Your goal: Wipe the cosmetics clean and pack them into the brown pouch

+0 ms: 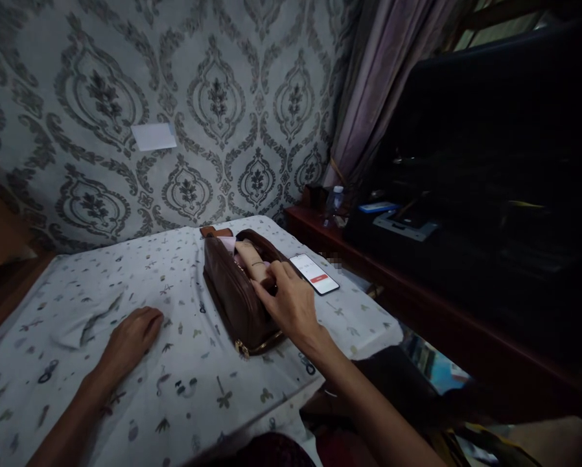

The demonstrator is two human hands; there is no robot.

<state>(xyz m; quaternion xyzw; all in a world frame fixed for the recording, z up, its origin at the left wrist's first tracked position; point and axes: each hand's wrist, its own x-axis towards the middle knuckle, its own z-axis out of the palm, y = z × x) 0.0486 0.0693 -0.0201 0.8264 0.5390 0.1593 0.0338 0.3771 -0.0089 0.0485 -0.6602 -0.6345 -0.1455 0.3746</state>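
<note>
A brown toiletry bag (pixel 230 292) with gold zip pulls stands unzipped on the patterned sheet (pixel 184 408). My right hand (pixel 288 298) reaches into its opening from the right, with thumb and fingers closed around the near end of a beige tube (pixel 252 259). The tube still lies partly inside the bag, among pinkish items that I cannot make out. To the left, my left hand (pixel 133 334) rests on the sheet with its fingers curled in and nothing visible in them. Just right of the bag lies a phone (pixel 315 274) with a lit screen.
Behind the bag is a small brown object (pixel 216 232). A patterned wall with a white card (pixel 153 137) closes off the far side. On the right stands a dark red table (pixel 315 227) with a bottle (pixel 336 200) and a large black screen (pixel 476 130).
</note>
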